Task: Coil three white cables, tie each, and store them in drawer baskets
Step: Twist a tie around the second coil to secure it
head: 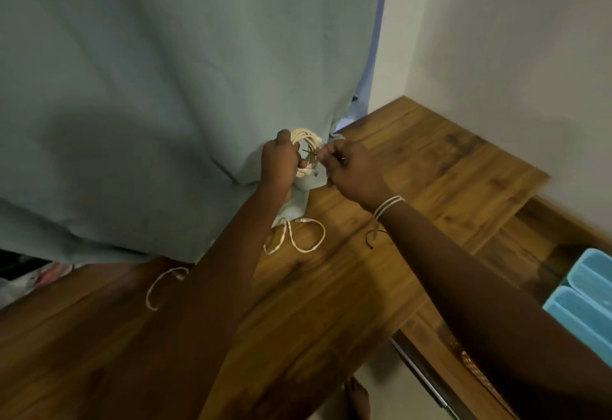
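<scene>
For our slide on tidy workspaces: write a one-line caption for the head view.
Left hand grips a coiled white cable while the right hand pinches a tie at it, above a wooden desk.

Three white cables show: one coiled cable (306,151) held up between the hands, one loose cable (298,235) lying looped on the wooden desk (430,167), and a third cable (159,287) partly hidden beside the left forearm. Two hands are at work, the left hand (280,162) and the right hand (352,171). One pale curtain (165,88) hangs behind. Two blue baskets (583,300) sit side by side in one open drawer (516,254). One white string bracelet (387,206) wraps the right wrist.
</scene>
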The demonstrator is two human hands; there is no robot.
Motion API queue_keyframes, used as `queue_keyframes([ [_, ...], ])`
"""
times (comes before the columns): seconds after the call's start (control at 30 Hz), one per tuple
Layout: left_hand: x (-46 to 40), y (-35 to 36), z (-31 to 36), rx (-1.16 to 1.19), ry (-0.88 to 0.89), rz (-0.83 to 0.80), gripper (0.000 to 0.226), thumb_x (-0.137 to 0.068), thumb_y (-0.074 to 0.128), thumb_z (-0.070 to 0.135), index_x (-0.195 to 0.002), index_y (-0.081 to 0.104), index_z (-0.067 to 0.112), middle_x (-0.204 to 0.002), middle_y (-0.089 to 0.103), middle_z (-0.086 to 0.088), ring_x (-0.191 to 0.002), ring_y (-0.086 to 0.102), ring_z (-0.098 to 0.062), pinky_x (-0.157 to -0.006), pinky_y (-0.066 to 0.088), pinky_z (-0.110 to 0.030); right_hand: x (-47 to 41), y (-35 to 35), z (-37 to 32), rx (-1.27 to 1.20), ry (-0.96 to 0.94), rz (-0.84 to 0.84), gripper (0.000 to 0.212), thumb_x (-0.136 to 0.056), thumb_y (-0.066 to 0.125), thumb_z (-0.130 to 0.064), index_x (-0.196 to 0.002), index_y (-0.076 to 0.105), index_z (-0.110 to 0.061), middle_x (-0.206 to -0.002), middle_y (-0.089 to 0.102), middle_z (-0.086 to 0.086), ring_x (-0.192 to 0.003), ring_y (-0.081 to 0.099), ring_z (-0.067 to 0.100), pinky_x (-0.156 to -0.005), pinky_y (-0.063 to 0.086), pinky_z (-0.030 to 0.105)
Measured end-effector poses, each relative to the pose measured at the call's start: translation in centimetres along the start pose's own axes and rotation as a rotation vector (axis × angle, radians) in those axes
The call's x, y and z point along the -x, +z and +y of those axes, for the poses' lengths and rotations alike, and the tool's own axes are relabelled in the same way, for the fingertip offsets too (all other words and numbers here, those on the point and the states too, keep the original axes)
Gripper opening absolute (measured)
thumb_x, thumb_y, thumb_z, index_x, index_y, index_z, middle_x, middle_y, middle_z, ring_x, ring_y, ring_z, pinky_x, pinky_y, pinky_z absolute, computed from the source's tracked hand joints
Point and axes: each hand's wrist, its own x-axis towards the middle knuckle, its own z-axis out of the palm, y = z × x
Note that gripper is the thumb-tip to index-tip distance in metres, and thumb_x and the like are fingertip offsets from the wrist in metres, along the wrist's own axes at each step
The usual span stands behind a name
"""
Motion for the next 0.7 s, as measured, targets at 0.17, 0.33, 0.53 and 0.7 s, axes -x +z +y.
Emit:
queue_keyframes([
  [0.17,1.7,-3.0,1.5,0.072,0.081,-0.006,0.034,-0.097,0.037,0.027,-0.077,0.058,0.009,-0.069,0.055,-0.007,-0.05,0.052,-0.016,-0.054,0.042,-0.027,1.1,3.6,-3.4,0.195,-0.09,0.252,0.018,-0.096,0.058,-0.013,-0.092,0.074,-0.008,-0.084,0.073,0.003,-0.065,0.057,0.004,-0.06,0.036,0.003],
  [0.33,3.3,-4.9,1.6,0.215,0.116,-0.041,0.032,-0.095,0.038,0.024,-0.072,0.054,0.009,-0.067,0.052,-0.007,-0.051,0.045,-0.015,-0.049,0.038,-0.023,2.9,4.7,-7.7,0.228,-0.183,0.472,0.015,-0.09,0.071,-0.027,-0.091,0.068,-0.013,-0.08,0.07,-0.005,-0.067,0.06,0.004,-0.06,0.046,0.013],
  [0.53,4.2,-6.1,1.9,0.323,0.038,-0.115,0.024,-0.092,0.043,0.028,-0.094,0.057,0.009,-0.077,0.055,-0.009,-0.055,0.047,-0.014,-0.048,0.039,-0.023,3.4,5.0,-9.0,0.326,-0.249,0.505,0.02,-0.089,0.072,-0.025,-0.078,0.056,-0.021,-0.073,0.068,0.001,-0.063,0.063,0.015,-0.055,0.05,0.025],
  [0.7,4.6,-6.7,2.8,0.33,0.057,-0.154,0.027,-0.093,0.045,0.022,-0.076,0.062,0.009,-0.065,0.058,-0.006,-0.048,0.046,-0.013,-0.049,0.037,-0.025,3.3,5.0,-9.5,0.272,-0.269,0.499,0.024,-0.083,0.076,-0.01,-0.07,0.056,-0.012,-0.063,0.061,0.001,-0.055,0.047,0.004,-0.053,0.033,0.005],
])
